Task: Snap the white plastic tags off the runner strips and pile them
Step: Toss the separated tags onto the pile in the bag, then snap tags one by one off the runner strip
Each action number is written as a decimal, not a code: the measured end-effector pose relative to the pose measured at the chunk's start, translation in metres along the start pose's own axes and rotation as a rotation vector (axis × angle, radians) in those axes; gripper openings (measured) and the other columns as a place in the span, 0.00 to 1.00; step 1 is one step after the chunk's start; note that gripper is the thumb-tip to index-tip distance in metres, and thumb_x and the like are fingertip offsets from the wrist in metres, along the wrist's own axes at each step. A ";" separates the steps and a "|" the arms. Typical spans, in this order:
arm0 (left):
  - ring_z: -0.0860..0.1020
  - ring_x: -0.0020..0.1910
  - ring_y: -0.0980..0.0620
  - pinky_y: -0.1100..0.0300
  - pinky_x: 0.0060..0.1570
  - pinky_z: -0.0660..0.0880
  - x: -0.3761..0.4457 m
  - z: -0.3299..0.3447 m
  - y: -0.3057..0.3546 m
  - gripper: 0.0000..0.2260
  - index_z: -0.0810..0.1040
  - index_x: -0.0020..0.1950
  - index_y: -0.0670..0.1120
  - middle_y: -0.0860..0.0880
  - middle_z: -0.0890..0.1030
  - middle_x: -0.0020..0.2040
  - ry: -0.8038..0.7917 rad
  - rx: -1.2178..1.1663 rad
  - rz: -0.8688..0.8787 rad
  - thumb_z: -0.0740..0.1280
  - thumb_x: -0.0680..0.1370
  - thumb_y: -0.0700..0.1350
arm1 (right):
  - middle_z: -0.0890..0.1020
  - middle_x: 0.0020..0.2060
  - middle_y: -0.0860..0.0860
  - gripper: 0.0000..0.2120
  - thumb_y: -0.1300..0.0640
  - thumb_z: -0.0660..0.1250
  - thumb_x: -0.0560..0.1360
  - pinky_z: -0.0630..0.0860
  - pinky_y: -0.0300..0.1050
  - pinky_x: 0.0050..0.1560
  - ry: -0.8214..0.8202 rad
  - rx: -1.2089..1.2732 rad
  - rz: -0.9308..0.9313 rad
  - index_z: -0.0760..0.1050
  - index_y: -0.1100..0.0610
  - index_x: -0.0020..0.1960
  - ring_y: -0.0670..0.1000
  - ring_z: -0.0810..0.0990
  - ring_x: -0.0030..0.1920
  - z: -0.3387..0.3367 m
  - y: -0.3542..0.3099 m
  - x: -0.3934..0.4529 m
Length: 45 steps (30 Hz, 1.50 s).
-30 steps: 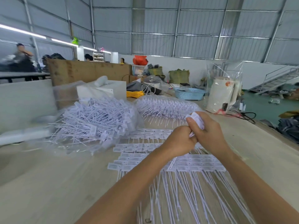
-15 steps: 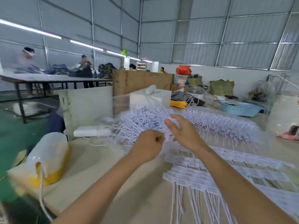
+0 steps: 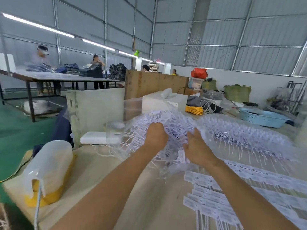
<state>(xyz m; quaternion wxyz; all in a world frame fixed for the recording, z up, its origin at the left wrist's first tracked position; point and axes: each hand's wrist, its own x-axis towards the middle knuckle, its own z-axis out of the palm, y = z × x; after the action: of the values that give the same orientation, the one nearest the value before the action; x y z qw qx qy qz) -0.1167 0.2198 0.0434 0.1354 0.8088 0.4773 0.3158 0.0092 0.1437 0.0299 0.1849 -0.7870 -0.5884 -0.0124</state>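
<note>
A heap of loose white tags (image 3: 174, 128) lies in a crumpled clear plastic bag on the table. My left hand (image 3: 156, 136) sits on top of the heap, knuckles towards me, its fingers curled down into the tags. My right hand (image 3: 196, 146) is just to the right at the heap's edge, fingers straight and spread, with a single tag (image 3: 181, 156) lying by its thumb. Rows of tags on their runner strips (image 3: 232, 190) are laid out on the table at the lower right.
A second clear bag of tags (image 3: 249, 136) lies to the right, with a blue basket (image 3: 264, 118) behind it. A translucent jug with a yellow base (image 3: 48, 171) stands near the table's left edge. A white block (image 3: 99, 137) and an upright board (image 3: 96, 110) are behind the heap.
My view swung left from the runner strips to the loose heap. Both hands moved from twisting a bundle of tags over the strips to the heap, and the right hand opened.
</note>
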 end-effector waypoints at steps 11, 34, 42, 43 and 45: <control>0.64 0.63 0.42 0.46 0.63 0.63 0.003 0.025 0.008 0.16 0.73 0.63 0.43 0.41 0.66 0.64 -0.103 0.723 0.041 0.60 0.77 0.46 | 0.74 0.60 0.61 0.25 0.69 0.62 0.73 0.73 0.48 0.52 0.098 -0.135 0.139 0.62 0.62 0.69 0.59 0.75 0.59 -0.022 0.031 -0.014; 0.75 0.57 0.47 0.57 0.54 0.71 -0.118 0.107 0.183 0.15 0.78 0.59 0.46 0.47 0.78 0.57 -0.677 0.152 0.672 0.64 0.78 0.54 | 0.81 0.53 0.59 0.12 0.69 0.61 0.75 0.70 0.33 0.51 0.174 0.191 0.389 0.78 0.65 0.57 0.56 0.79 0.54 -0.080 0.215 -0.206; 0.75 0.56 0.47 0.50 0.57 0.69 -0.127 0.121 0.218 0.14 0.77 0.59 0.53 0.49 0.78 0.54 -0.599 0.048 0.724 0.65 0.76 0.57 | 0.83 0.46 0.59 0.09 0.63 0.61 0.78 0.71 0.44 0.46 0.366 0.345 0.328 0.79 0.63 0.52 0.54 0.78 0.42 -0.078 0.219 -0.202; 0.75 0.56 0.46 0.51 0.56 0.69 -0.128 0.123 0.221 0.15 0.76 0.60 0.54 0.48 0.77 0.53 -0.563 0.036 0.742 0.65 0.76 0.58 | 0.83 0.44 0.58 0.10 0.61 0.61 0.79 0.73 0.45 0.45 0.391 0.483 0.345 0.80 0.63 0.49 0.54 0.78 0.41 -0.080 0.216 -0.202; 0.75 0.53 0.46 0.54 0.52 0.70 -0.131 0.127 0.223 0.17 0.75 0.61 0.56 0.48 0.74 0.49 -0.498 -0.006 0.765 0.65 0.75 0.60 | 0.82 0.37 0.56 0.10 0.58 0.62 0.79 0.75 0.42 0.39 0.354 0.639 0.357 0.80 0.59 0.44 0.48 0.79 0.35 -0.084 0.213 -0.203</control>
<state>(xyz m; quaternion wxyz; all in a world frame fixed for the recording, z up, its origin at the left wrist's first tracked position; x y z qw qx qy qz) 0.0724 0.0051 0.0130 0.1222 0.9778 0.0962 0.1404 0.1621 -0.1198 0.0008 0.5177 -0.7656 -0.3757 0.0682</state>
